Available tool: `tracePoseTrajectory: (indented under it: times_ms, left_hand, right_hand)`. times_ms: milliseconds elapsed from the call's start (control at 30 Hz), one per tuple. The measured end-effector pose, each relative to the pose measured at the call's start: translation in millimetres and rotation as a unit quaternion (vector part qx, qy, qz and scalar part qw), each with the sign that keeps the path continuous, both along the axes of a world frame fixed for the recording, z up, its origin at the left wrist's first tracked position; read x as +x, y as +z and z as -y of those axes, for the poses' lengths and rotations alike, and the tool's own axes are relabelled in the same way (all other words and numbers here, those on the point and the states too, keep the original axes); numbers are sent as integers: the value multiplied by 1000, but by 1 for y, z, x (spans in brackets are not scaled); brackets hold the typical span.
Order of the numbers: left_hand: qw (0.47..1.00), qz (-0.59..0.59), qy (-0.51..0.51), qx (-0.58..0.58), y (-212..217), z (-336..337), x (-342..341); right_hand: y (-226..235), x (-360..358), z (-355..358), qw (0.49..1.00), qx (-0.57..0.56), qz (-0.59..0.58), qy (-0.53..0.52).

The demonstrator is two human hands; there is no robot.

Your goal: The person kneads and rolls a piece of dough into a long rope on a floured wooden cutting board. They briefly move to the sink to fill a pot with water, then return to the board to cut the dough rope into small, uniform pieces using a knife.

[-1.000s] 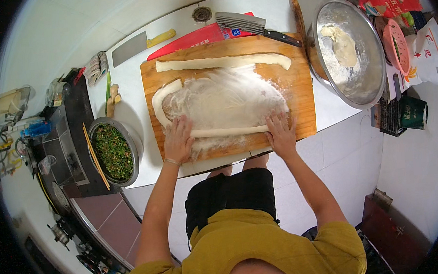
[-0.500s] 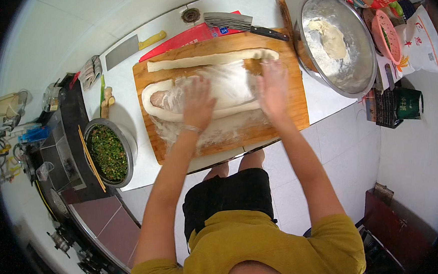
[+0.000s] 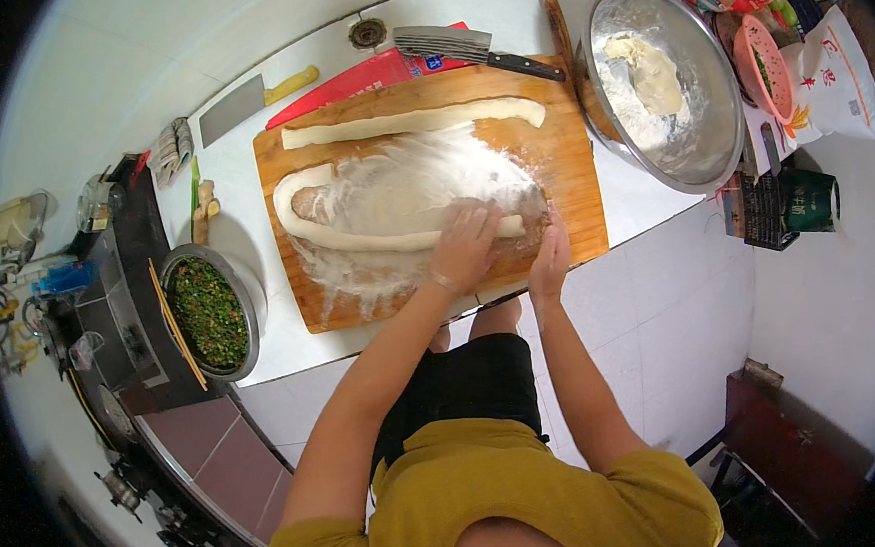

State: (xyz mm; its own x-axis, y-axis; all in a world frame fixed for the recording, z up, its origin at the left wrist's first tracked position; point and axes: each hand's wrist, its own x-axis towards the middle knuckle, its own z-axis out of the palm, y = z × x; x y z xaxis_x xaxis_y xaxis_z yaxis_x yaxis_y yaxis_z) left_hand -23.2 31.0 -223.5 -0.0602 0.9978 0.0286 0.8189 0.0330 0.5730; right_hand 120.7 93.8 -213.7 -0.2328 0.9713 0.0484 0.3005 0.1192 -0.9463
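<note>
My left hand (image 3: 468,242) lies flat across the near dough rope (image 3: 365,241), close to that rope's right end. The rope is pale and curls back on itself at the left side of the wooden board (image 3: 582,179). Just right of the rope's end, my right hand (image 3: 551,255) stands on edge over the board, fingers stretched out, apart from the dough. A second, straighter dough rope (image 3: 413,123) lies along the board's far side. White flour (image 3: 422,179) is smeared over the wood between the ropes and around the near one.
A steel bowl (image 3: 718,116) with flour and a dough lump (image 3: 658,84) stands at the right. Beyond the board lie a cleaver (image 3: 232,112) and a black-handled knife (image 3: 525,67). At the left is a bowl of chopped green filling (image 3: 210,317), chopsticks (image 3: 175,325) on its rim.
Both hands have come nearer to me. My left hand has also moved right onto the near rope; my right hand has left the far rope's end and turned on edge.
</note>
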Motion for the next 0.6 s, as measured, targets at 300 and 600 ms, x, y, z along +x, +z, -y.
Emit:
tracePoseTrajectory:
  times_ms: [300,600]
  left_hand:
    - [935,354,-10,-29,3,-3,-9]
    - [896,404,182,39,20,-17,14]
  right_hand:
    - [-11,-48,-21,809,-372,-449,75]
    - [43,-84,2,793,-391,-431,179]
